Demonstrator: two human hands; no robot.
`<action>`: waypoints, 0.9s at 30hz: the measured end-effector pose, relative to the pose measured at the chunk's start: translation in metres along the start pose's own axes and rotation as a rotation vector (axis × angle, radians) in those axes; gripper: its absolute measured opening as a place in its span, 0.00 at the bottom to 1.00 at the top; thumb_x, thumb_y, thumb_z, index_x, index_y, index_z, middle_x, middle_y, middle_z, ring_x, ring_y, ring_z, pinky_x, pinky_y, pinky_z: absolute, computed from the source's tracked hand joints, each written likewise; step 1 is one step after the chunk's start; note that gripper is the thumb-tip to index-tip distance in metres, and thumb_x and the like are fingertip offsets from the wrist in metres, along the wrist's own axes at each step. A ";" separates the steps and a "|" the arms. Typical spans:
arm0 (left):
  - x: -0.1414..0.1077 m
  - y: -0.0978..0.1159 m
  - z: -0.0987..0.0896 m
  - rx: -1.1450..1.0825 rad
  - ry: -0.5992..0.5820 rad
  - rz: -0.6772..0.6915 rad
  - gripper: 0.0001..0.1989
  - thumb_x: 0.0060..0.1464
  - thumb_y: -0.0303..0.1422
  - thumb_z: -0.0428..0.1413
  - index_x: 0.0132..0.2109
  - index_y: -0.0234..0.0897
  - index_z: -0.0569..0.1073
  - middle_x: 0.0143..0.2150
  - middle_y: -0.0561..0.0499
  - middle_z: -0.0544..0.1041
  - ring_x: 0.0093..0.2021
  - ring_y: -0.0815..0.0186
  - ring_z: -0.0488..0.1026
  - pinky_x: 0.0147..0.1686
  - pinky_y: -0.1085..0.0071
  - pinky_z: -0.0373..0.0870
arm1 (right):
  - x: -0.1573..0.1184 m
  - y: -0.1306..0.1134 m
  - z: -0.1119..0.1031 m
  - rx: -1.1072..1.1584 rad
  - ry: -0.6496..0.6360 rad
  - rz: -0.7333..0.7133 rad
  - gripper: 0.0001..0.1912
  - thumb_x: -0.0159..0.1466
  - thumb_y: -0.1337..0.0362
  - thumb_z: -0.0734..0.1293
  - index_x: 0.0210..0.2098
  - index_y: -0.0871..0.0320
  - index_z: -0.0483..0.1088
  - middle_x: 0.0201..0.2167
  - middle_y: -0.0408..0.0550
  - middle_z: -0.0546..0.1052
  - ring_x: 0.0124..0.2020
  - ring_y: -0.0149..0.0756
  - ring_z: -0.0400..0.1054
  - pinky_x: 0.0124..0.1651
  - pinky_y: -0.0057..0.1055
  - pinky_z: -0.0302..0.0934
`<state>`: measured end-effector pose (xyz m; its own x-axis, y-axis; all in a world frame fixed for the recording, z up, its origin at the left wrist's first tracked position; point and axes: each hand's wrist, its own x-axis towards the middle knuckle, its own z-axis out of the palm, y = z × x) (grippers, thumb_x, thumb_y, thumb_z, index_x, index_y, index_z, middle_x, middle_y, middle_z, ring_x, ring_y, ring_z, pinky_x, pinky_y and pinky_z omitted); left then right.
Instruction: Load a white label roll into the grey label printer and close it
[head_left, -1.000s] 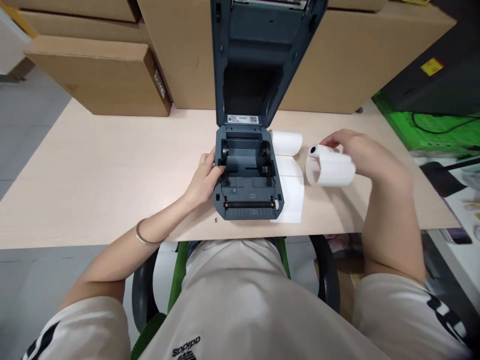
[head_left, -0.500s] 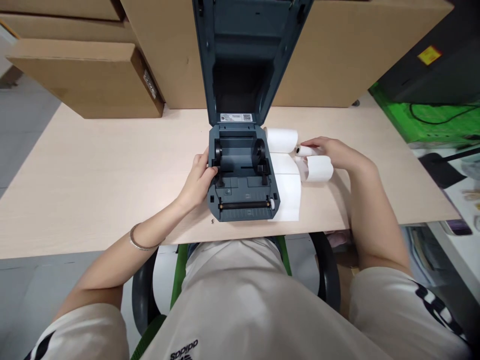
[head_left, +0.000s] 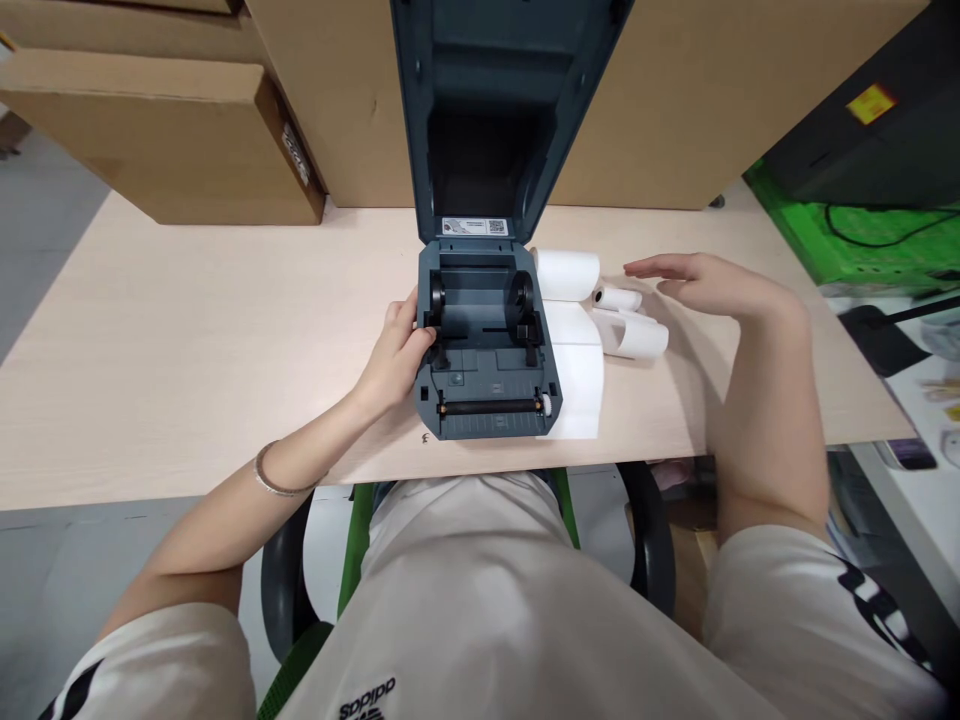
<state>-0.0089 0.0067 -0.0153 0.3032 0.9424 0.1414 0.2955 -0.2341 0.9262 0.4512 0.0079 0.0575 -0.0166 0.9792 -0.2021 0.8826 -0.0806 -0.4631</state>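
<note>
A dark blue-grey label printer (head_left: 491, 370) stands on the table with its lid (head_left: 502, 60) raised and its roll bay bare. My left hand (head_left: 396, 355) grips the printer's left side, thumb over the edge. To the right of the printer lie a large white roll (head_left: 568, 275), a small white roll (head_left: 617, 299) and a partly unwound white roll (head_left: 637, 335). Flat white label paper (head_left: 577, 390) extends beside the printer's right side. My right hand (head_left: 694, 280) is above and right of the rolls, fingers stretched out, holding nothing.
Cardboard boxes (head_left: 165, 140) line the back of the wooden table (head_left: 187, 350). At the right are a green box (head_left: 870, 250) with a cable on it and a black stand base (head_left: 881, 338). The table's front edge runs close to my body.
My right hand has let go of the small white roll and moved right, away from it. My left hand keeps its grip on the printer. The view has shifted slightly.
</note>
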 end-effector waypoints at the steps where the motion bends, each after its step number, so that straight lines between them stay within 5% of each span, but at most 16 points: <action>1: 0.000 0.000 -0.001 -0.001 -0.005 0.001 0.29 0.63 0.39 0.54 0.70 0.45 0.76 0.51 0.45 0.74 0.61 0.46 0.67 0.69 0.48 0.70 | -0.001 -0.006 -0.004 -0.022 0.038 0.004 0.26 0.69 0.69 0.65 0.62 0.56 0.82 0.68 0.56 0.81 0.72 0.57 0.75 0.79 0.57 0.65; 5: 0.000 -0.003 -0.002 -0.008 -0.011 0.002 0.30 0.64 0.39 0.55 0.71 0.45 0.75 0.52 0.45 0.74 0.62 0.47 0.67 0.70 0.49 0.69 | 0.004 -0.043 -0.014 -0.093 0.141 -0.029 0.23 0.79 0.62 0.63 0.67 0.63 0.80 0.69 0.63 0.80 0.72 0.53 0.75 0.78 0.49 0.64; 10: 0.000 0.002 -0.002 0.013 -0.017 0.023 0.31 0.64 0.37 0.54 0.72 0.45 0.75 0.53 0.45 0.76 0.61 0.48 0.68 0.70 0.50 0.70 | 0.041 -0.095 -0.001 -0.235 -0.085 -0.169 0.39 0.70 0.55 0.77 0.75 0.63 0.71 0.77 0.62 0.71 0.76 0.61 0.68 0.79 0.49 0.62; 16: -0.003 0.019 -0.002 0.108 -0.055 -0.029 0.32 0.65 0.37 0.50 0.74 0.39 0.72 0.57 0.42 0.76 0.64 0.49 0.66 0.72 0.50 0.68 | 0.081 -0.114 0.026 -0.343 -0.306 -0.106 0.40 0.52 0.54 0.85 0.63 0.52 0.78 0.56 0.52 0.85 0.52 0.58 0.82 0.47 0.42 0.76; 20: -0.003 0.018 -0.001 0.102 -0.050 -0.031 0.36 0.65 0.38 0.49 0.77 0.36 0.68 0.54 0.42 0.76 0.62 0.48 0.68 0.71 0.50 0.69 | 0.061 -0.121 0.021 -0.383 -0.296 -0.070 0.39 0.53 0.56 0.81 0.63 0.54 0.75 0.58 0.56 0.83 0.50 0.55 0.79 0.44 0.41 0.70; 24: -0.003 0.015 0.001 0.082 -0.047 -0.007 0.35 0.66 0.38 0.50 0.77 0.39 0.69 0.53 0.43 0.77 0.62 0.49 0.68 0.70 0.50 0.69 | 0.012 -0.131 -0.016 -0.381 -0.316 -0.125 0.37 0.58 0.51 0.78 0.63 0.56 0.74 0.61 0.58 0.82 0.55 0.53 0.77 0.53 0.43 0.68; 27: -0.003 0.015 0.000 0.077 -0.061 -0.006 0.35 0.65 0.37 0.50 0.77 0.40 0.68 0.54 0.43 0.77 0.62 0.49 0.67 0.70 0.51 0.69 | -0.020 -0.138 -0.047 -0.357 -0.359 -0.169 0.31 0.57 0.45 0.77 0.55 0.52 0.78 0.53 0.52 0.85 0.49 0.48 0.79 0.47 0.41 0.69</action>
<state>-0.0055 0.0009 -0.0020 0.3556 0.9279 0.1121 0.3654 -0.2484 0.8971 0.3514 0.0077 0.1658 -0.2764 0.8429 -0.4616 0.9578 0.2019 -0.2048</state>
